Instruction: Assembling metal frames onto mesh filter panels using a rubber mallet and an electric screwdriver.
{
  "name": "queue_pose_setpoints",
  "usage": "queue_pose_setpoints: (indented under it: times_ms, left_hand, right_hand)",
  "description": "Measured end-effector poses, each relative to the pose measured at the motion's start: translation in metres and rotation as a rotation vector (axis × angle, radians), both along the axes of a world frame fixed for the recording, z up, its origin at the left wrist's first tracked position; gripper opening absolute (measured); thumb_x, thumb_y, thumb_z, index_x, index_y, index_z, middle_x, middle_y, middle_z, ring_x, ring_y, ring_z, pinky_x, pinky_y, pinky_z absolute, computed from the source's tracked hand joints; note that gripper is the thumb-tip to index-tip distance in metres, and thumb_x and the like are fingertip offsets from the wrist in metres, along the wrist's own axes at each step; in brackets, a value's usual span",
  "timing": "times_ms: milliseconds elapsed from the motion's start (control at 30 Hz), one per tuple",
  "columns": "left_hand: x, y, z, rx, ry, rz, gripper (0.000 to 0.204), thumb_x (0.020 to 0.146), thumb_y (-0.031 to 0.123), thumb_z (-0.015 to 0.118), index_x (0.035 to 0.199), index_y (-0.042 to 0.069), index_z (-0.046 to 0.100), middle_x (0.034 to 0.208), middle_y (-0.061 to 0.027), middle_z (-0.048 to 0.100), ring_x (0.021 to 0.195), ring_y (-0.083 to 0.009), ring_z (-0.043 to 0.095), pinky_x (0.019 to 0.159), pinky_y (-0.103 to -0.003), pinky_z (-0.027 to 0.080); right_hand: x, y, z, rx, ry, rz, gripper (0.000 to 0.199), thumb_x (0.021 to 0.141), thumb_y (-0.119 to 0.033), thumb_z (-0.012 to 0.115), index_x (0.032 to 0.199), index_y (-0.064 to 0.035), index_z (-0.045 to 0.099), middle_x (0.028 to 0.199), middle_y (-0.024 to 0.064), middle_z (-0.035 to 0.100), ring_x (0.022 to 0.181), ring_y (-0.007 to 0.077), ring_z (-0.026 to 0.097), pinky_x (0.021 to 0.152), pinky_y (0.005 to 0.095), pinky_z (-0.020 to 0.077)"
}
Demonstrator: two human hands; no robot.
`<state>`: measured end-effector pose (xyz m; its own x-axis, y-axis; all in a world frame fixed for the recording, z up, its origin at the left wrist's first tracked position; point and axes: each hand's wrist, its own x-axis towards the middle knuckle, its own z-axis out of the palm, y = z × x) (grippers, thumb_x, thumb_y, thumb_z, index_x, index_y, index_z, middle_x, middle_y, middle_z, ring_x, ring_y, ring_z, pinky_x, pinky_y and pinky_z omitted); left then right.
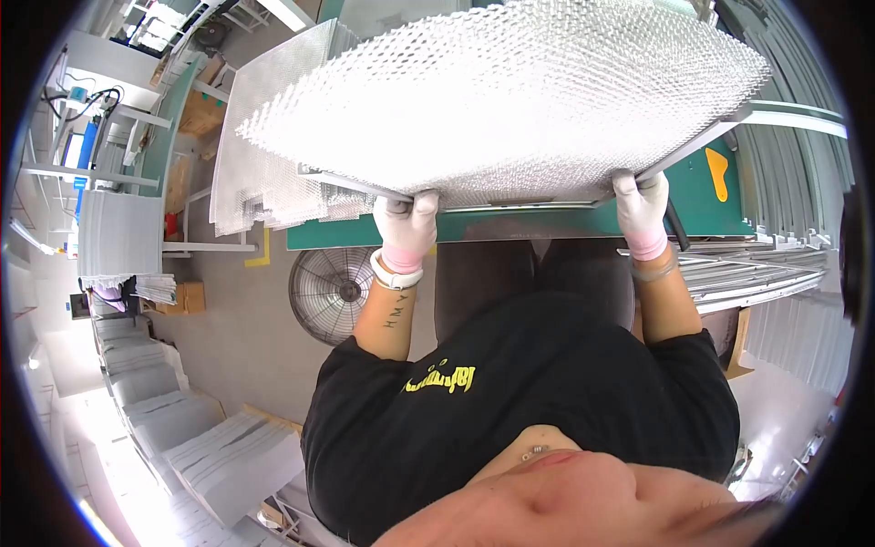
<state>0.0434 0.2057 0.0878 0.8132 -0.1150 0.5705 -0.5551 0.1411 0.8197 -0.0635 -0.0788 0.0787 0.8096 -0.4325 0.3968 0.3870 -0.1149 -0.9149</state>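
A large silver expanded-metal mesh sheet [510,109] stands tilted in front of me over the green work table [365,235]. Slim metal frame bars [697,149] run along its near side and angle away at both ends. My left hand [406,223], in a white glove with a pink cuff, is closed round the frame near the left corner, thumb on the near side. The same kind of glove covers my right hand [643,211], which grips the frame near the right corner. Both sets of fingertips are partly hidden behind the frame.
More mesh sheets [241,173] are stacked at the left. A yellow-orange tool [717,175] and a black-handled tool [675,228] lie on the right. Metal profiles [756,273] fill the right side. A round floor fan [337,294] stands below the table's left part.
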Motion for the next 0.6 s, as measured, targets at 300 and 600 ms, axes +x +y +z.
queue_pose_setpoints:
  times_ms: [300,600]
  left_hand:
    - [0.004,0.004,-0.005,0.063,-0.075,0.025,0.024,0.092,0.017,0.068,0.102,-0.004,0.064,0.079,-0.0005,0.064,0.071,-0.0060,0.055,0.064,-0.024,0.046]
    - [0.012,0.014,0.082,0.016,0.070,-0.037,0.025,0.090,0.003,0.060,0.115,-0.001,0.062,0.095,-0.0051,0.065,0.082,-0.0106,0.058,0.070,-0.028,0.049]
  right_hand:
    - [0.008,-0.007,0.001,-0.068,-0.048,0.052,0.029,0.095,-0.008,0.060,0.122,0.0046,0.057,0.112,0.0060,0.068,0.101,0.0112,0.061,0.091,0.0281,0.0472]
    - [0.009,-0.026,0.078,-0.096,-0.124,0.045,0.034,0.098,-0.008,0.054,0.130,0.0033,0.051,0.120,0.0072,0.061,0.109,0.0118,0.056,0.097,0.0275,0.0431]
